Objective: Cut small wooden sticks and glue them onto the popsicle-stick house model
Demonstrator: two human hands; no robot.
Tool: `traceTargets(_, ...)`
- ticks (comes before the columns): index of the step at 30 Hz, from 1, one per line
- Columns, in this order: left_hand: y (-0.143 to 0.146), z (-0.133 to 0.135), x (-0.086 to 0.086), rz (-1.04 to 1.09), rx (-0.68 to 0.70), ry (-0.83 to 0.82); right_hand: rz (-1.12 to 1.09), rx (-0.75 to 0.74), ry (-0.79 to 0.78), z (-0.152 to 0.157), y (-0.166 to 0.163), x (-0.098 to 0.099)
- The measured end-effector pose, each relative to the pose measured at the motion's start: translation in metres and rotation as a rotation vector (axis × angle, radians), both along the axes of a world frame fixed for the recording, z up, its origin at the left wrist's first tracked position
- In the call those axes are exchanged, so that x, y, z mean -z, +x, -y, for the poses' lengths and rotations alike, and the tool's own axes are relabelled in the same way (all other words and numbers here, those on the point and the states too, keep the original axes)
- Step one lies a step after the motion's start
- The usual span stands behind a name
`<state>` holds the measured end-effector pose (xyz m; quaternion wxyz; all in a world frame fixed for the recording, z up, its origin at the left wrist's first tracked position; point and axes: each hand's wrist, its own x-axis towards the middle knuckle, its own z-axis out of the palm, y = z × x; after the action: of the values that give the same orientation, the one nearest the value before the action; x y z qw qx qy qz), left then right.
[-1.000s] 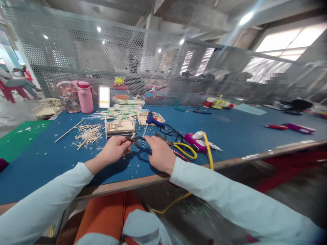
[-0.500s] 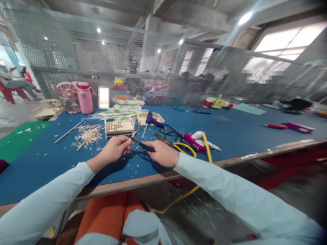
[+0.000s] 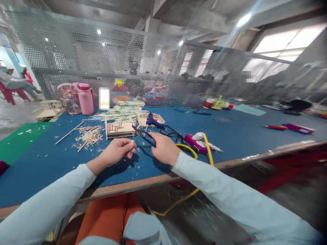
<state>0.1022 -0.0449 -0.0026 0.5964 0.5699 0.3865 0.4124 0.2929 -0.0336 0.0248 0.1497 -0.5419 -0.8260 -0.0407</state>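
My left hand (image 3: 116, 151) hovers over the blue table (image 3: 51, 160) with its fingers pinched on a small wooden stick piece (image 3: 132, 142). My right hand (image 3: 163, 148) is closed on blue-handled cutters (image 3: 143, 134), whose blades are parted and point up-left, a little apart from the stick piece. Just behind both hands stands a small frame built of wooden sticks (image 3: 119, 127).
Loose sticks and chips (image 3: 88, 134) lie to the left. A blue glue gun (image 3: 152, 120), black cable, yellow cable (image 3: 187, 149), a pink tool (image 3: 195, 141), stick bundles (image 3: 126, 103) and pink jugs (image 3: 85, 97) stand behind. A mesh screen backs the table. People sit far left.
My right hand has lifted the cutters up and back, away from the stick piece, with the blades now apart. My left hand has stayed almost in place with the small piece.
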Motion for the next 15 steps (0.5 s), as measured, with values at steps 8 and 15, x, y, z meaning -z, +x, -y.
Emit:
traceTargets(8, -0.006, -0.006, 0.000, -0.042, -0.073, 0.098, 0.193, 0.054, -0.262, 0.015, 0.013, -0.005)
traceTargets(15, -0.016, -0.011, -0.006, 0.027, -0.289, 0.212, 0.120, -0.016, -0.262, 0.028, -0.020, 0.014)
